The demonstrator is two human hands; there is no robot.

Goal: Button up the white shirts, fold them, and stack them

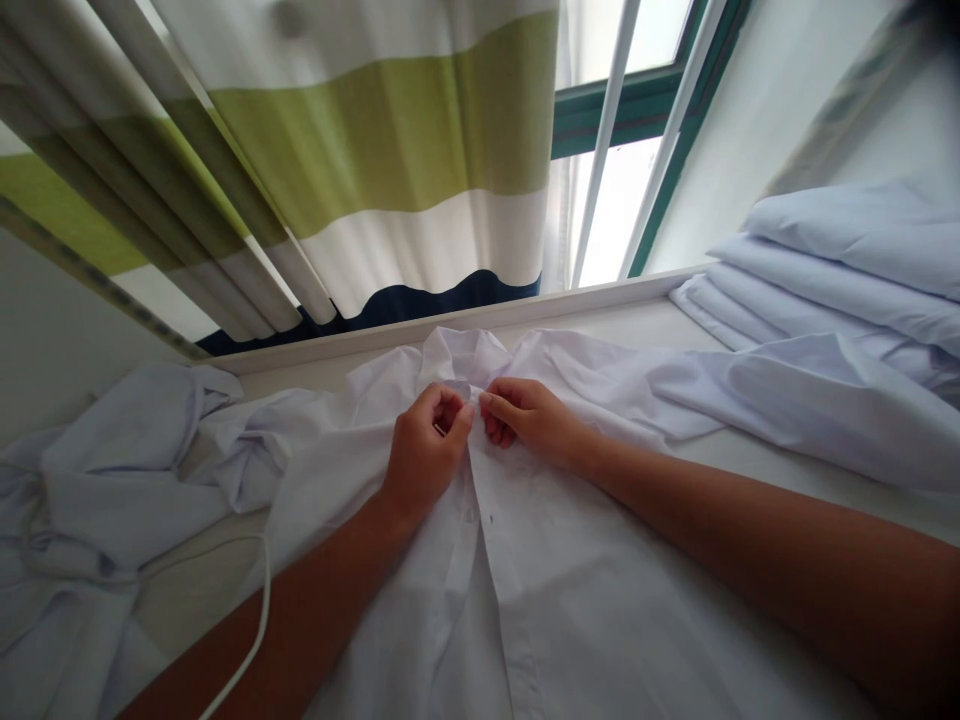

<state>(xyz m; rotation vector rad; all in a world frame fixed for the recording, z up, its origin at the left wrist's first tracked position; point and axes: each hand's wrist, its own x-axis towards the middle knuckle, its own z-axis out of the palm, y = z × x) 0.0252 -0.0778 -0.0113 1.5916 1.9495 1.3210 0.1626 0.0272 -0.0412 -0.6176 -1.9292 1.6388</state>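
The shirt (525,560) lies flat, front up, on the table (645,320) so its placket is reachable, and the left hand (424,455) and right hand (529,420) pinch it closed-fingered just below the collar (461,355).

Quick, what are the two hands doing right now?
Left hand: closed, pinching the white shirt at its front placket below the collar.
Right hand: closed, pinching the same shirt beside it.
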